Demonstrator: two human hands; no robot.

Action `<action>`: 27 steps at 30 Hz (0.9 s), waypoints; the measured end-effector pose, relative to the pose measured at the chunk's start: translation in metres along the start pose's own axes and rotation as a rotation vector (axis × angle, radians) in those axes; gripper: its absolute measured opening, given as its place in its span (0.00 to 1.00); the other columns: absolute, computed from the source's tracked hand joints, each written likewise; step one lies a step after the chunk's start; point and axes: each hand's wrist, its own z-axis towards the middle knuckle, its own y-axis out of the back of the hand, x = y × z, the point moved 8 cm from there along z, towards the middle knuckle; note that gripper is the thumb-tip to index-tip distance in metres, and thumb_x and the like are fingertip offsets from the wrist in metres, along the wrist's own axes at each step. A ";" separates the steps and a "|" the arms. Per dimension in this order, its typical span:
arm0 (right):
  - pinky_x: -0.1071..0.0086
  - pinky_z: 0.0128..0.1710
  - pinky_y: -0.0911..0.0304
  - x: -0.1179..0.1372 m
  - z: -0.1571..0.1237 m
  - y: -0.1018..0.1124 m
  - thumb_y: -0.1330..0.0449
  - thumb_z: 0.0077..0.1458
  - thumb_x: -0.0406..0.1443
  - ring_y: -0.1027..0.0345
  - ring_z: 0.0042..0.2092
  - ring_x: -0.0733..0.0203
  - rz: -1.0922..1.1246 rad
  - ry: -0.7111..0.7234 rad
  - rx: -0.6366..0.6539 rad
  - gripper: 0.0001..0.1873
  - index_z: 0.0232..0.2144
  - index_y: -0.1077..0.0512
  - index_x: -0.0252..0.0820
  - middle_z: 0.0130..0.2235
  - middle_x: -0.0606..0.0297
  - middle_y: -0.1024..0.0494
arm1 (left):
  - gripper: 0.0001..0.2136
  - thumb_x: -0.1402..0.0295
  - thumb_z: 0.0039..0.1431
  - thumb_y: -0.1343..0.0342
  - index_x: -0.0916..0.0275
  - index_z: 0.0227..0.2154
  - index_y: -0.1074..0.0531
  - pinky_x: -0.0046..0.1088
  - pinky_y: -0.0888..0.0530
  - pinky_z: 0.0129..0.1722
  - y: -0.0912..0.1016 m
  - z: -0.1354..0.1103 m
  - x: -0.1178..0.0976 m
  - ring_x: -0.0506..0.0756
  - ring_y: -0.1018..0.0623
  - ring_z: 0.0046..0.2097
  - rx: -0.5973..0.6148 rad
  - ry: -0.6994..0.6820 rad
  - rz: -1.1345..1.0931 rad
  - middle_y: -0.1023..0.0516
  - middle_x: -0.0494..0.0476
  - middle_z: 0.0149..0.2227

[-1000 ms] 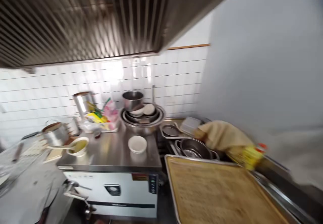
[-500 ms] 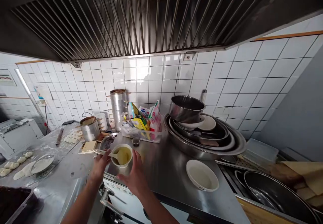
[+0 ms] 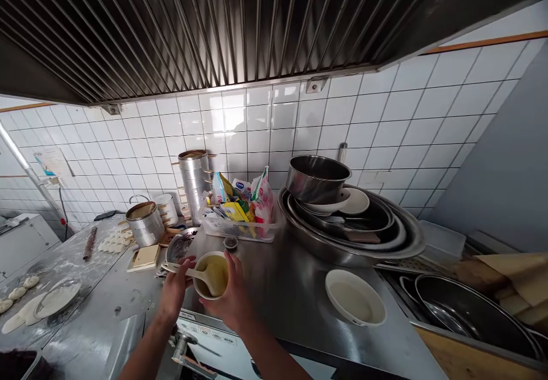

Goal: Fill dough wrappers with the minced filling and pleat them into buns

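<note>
Hood (image 3: 257, 26) w/ metal slats fills top of view; white tiled wall (image 3: 385, 117) below it. Steel counter (image 3: 282, 288) runs L to R, floury toward far L. Stack of wide steel basins (image 3: 387, 244) sits R of centre at the wall, a pot (image 3: 317, 177) resting on top, tilted. Big pan (image 3: 466, 311) lies low at far R, below counter level. Tall steel canister (image 3: 193, 186) stands upright by the wall, clear tray (image 3: 240, 229) of packets just beside it on its R. Tin (image 3: 144, 226) stands L of the canister, dough bits (image 3: 112, 242) and a rolling pin (image 3: 89, 243) further L. Empty white bowl (image 3: 355, 304) sits on the counter near the front edge, well apart from the hands. R hand (image 3: 233, 303) is wrapped round the R side of a cup (image 3: 209, 255), gripping. L hand (image 3: 174, 288) is closed on the cup's L side, fingers over the spoon handle. Cup is at the counter's front L corner, between both hands, tilted a bit toward the camera, yellowish liquid inside; can't tell if its base touches the steel. White spoon (image 3: 194, 271) lies in the cup, handle out to the L. Small dark dish (image 3: 230, 243) sits just behind the cup, in front of the tray.
</note>
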 end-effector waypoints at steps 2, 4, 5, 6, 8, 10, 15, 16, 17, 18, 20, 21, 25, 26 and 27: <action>0.49 0.68 0.42 0.006 -0.014 0.021 0.24 0.32 0.34 0.43 0.69 0.42 -0.009 0.012 -0.019 0.69 0.70 0.57 0.54 0.70 0.53 0.45 | 0.20 0.49 0.61 0.42 0.59 0.45 0.22 0.28 0.24 0.38 -0.014 -0.020 -0.022 0.56 0.19 0.42 0.061 -0.050 0.081 0.18 0.57 0.43; 0.47 0.67 0.40 0.012 -0.032 0.048 0.24 0.33 0.35 0.42 0.69 0.40 -0.038 0.015 -0.044 0.69 0.71 0.57 0.54 0.70 0.52 0.44 | 0.18 0.49 0.62 0.41 0.59 0.42 0.21 0.25 0.30 0.30 -0.035 -0.045 -0.045 0.53 0.24 0.31 0.154 -0.084 0.177 0.21 0.52 0.31; 0.46 0.66 0.39 0.015 -0.043 0.063 0.24 0.32 0.35 0.41 0.68 0.39 -0.058 0.013 -0.060 0.69 0.71 0.57 0.53 0.69 0.52 0.43 | 0.18 0.48 0.64 0.43 0.58 0.42 0.22 0.25 0.34 0.27 -0.048 -0.059 -0.057 0.51 0.28 0.27 0.215 -0.098 0.232 0.25 0.49 0.25; 0.45 0.66 0.39 0.017 -0.055 0.079 0.24 0.32 0.35 0.41 0.68 0.38 -0.079 0.004 -0.081 0.69 0.71 0.57 0.53 0.69 0.51 0.42 | 0.19 0.48 0.66 0.46 0.58 0.43 0.22 0.26 0.35 0.26 -0.063 -0.075 -0.069 0.51 0.31 0.25 0.295 -0.124 0.314 0.29 0.47 0.22; 0.44 0.66 0.39 0.021 -0.083 0.116 0.24 0.30 0.35 0.43 0.69 0.34 -0.118 -0.035 -0.142 0.70 0.71 0.58 0.51 0.69 0.50 0.41 | 0.19 0.48 0.68 0.49 0.58 0.42 0.23 0.26 0.34 0.26 -0.093 -0.106 -0.091 0.52 0.31 0.24 0.423 -0.186 0.423 0.31 0.46 0.21; 0.43 0.65 0.38 0.025 -0.114 0.155 0.25 0.30 0.35 0.44 0.69 0.32 -0.154 -0.070 -0.205 0.71 0.71 0.60 0.50 0.69 0.48 0.42 | 0.17 0.50 0.68 0.49 0.57 0.41 0.24 0.27 0.30 0.28 -0.122 -0.137 -0.109 0.52 0.28 0.26 0.551 -0.254 0.439 0.27 0.48 0.23; 0.40 0.65 0.37 0.039 -0.209 0.262 0.26 0.32 0.38 0.44 0.69 0.29 -0.324 -0.122 -0.431 0.71 0.71 0.63 0.49 0.68 0.47 0.39 | 0.13 0.54 0.66 0.45 0.54 0.43 0.20 0.32 0.20 0.36 -0.208 -0.210 -0.130 0.58 0.19 0.33 0.884 -0.402 0.303 0.18 0.54 0.32; 0.39 0.64 0.36 0.044 -0.230 0.286 0.26 0.31 0.38 0.43 0.68 0.28 -0.374 -0.118 -0.489 0.72 0.71 0.63 0.49 0.67 0.46 0.37 | 0.13 0.54 0.65 0.44 0.53 0.42 0.19 0.33 0.19 0.36 -0.226 -0.226 -0.136 0.59 0.18 0.34 0.916 -0.443 0.273 0.18 0.54 0.31; 0.37 0.62 0.35 0.051 -0.252 0.309 0.25 0.29 0.39 0.42 0.67 0.26 -0.422 -0.115 -0.542 0.74 0.71 0.64 0.50 0.66 0.46 0.37 | 0.13 0.54 0.63 0.42 0.53 0.41 0.18 0.33 0.18 0.35 -0.245 -0.242 -0.141 0.59 0.17 0.33 0.933 -0.479 0.241 0.17 0.55 0.31; 0.36 0.61 0.34 0.058 -0.275 0.331 0.25 0.29 0.40 0.41 0.67 0.25 -0.470 -0.116 -0.588 0.75 0.71 0.65 0.50 0.66 0.45 0.36 | 0.13 0.53 0.62 0.40 0.53 0.40 0.18 0.33 0.17 0.35 -0.265 -0.260 -0.147 0.59 0.17 0.32 0.949 -0.499 0.212 0.17 0.55 0.31; 0.35 0.60 0.33 0.072 -0.324 0.376 0.25 0.29 0.40 0.41 0.67 0.24 -0.554 -0.158 -0.678 0.75 0.71 0.66 0.50 0.66 0.45 0.36 | 0.14 0.52 0.61 0.39 0.54 0.40 0.18 0.34 0.16 0.35 -0.307 -0.304 -0.154 0.60 0.16 0.33 1.010 -0.476 0.162 0.16 0.56 0.33; 0.36 0.61 0.33 0.079 -0.350 0.397 0.25 0.30 0.40 0.42 0.67 0.25 -0.586 -0.194 -0.715 0.74 0.71 0.66 0.50 0.66 0.44 0.37 | 0.15 0.51 0.61 0.40 0.55 0.40 0.18 0.35 0.16 0.35 -0.328 -0.329 -0.156 0.61 0.16 0.33 1.060 -0.447 0.148 0.15 0.57 0.34; 0.38 0.64 0.35 0.120 -0.462 0.474 0.25 0.31 0.38 0.43 0.68 0.29 -0.701 -0.278 -0.886 0.75 0.71 0.69 0.48 0.66 0.45 0.37 | 0.18 0.50 0.60 0.38 0.59 0.43 0.20 0.37 0.15 0.40 -0.413 -0.445 -0.154 0.63 0.15 0.40 1.242 -0.368 0.116 0.16 0.59 0.44; 0.38 0.64 0.36 0.132 -0.491 0.491 0.25 0.31 0.39 0.43 0.67 0.30 -0.729 -0.285 -0.927 0.76 0.71 0.69 0.47 0.66 0.45 0.37 | 0.19 0.50 0.58 0.37 0.59 0.43 0.21 0.37 0.15 0.41 -0.434 -0.476 -0.151 0.64 0.15 0.41 1.275 -0.343 0.102 0.16 0.59 0.45; 0.39 0.64 0.36 0.143 -0.522 0.508 0.24 0.31 0.40 0.43 0.67 0.31 -0.753 -0.302 -0.966 0.76 0.71 0.70 0.47 0.66 0.46 0.37 | 0.20 0.50 0.57 0.36 0.59 0.44 0.21 0.37 0.15 0.41 -0.456 -0.508 -0.146 0.64 0.15 0.41 1.311 -0.306 0.078 0.16 0.59 0.45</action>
